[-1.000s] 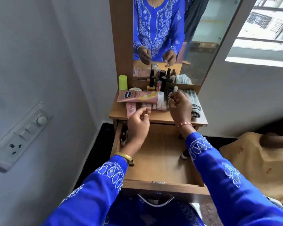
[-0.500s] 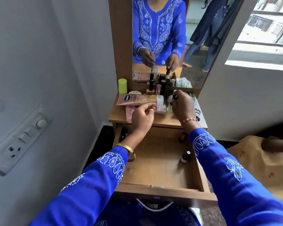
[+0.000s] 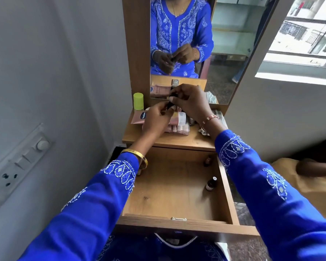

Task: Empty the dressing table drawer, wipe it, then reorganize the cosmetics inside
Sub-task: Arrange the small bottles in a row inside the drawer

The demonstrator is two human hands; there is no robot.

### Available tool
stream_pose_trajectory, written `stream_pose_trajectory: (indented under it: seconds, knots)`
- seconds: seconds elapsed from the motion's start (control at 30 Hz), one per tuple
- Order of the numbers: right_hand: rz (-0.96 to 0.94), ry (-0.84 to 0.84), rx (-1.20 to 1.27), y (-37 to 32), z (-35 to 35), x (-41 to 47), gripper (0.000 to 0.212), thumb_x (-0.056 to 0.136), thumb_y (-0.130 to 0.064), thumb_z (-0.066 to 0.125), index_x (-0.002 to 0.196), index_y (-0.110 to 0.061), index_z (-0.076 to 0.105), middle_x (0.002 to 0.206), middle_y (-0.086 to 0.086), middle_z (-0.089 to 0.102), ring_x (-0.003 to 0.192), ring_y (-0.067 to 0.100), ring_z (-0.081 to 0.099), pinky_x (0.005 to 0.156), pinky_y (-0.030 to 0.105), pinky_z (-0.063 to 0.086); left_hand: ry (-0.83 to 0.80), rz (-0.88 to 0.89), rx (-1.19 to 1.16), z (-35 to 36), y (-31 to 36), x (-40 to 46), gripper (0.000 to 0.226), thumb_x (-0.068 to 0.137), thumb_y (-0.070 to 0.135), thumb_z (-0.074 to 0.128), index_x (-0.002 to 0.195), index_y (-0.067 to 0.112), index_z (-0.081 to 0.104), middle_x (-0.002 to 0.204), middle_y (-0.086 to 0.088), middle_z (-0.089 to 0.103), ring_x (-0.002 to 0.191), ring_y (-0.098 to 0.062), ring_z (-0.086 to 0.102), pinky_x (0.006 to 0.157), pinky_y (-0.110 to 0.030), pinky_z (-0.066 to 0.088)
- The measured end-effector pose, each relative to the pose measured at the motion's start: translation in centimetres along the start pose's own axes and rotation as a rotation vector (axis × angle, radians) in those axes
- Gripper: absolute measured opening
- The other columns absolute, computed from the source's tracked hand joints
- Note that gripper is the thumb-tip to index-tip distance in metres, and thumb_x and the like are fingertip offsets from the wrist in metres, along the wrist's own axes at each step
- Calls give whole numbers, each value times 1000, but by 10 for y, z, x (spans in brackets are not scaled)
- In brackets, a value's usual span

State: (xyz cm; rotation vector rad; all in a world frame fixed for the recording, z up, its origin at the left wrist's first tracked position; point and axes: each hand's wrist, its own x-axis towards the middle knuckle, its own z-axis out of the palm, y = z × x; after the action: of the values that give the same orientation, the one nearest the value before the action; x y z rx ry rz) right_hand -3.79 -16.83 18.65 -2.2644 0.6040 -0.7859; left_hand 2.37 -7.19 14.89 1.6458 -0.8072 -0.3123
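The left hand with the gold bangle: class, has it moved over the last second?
Yes. The left hand has risen from the wooden drawer's back edge to over the pink tube on the tabletop, meeting the right hand.

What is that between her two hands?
In the head view, a small dark item, too hidden to identify, sits pinched between the left hand and the right hand, above the tabletop.
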Motion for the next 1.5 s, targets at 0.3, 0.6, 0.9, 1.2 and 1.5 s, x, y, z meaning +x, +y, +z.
stream_pose_trajectory:
  seconds: [0.3,0.6,0.9,1.2,1.5]
  knots:
    - [-27,-101,-593,21,20,58,28,88,-10,48,111,-11,63,115,17,63,110,34,53,86,33,41,120,-159,32,-21,-21,10,26,88,24,59,109,9,65,109,-9,69,102,-23,63,87,-36,52]
    - [-100,-251,-968,26,34,69,32,92,-6,46,122,-8,58,122,23,57,120,42,46,102,43,36,139,-180,36,-36,-36,9,31,86,27,61,111,8,64,112,-9,67,105,-23,62,92,-43,51]
    - [-198,50,-761,33,34,59,23,87,-8,50,103,-9,66,100,16,69,106,33,52,91,38,34,190,-167,-28,-39,-36,3,29,88,22,60,114,10,63,113,-7,67,104,-20,62,88,-34,52]
    - [-351,407,-346,16,36,-24,21,81,-20,54,85,-4,67,78,12,70,77,32,61,72,38,46,380,-99,-114,-47,-66,-62,23,88,17,60,109,11,64,94,3,65,84,-7,61,78,-23,48]
    - [-206,212,-205,39,70,-120,10,75,-10,66,83,-5,68,77,9,71,75,21,58,66,24,40,458,-224,-2,-44,-106,-110,20,92,20,53,103,7,63,89,-4,64,79,-10,57,69,-21,40]
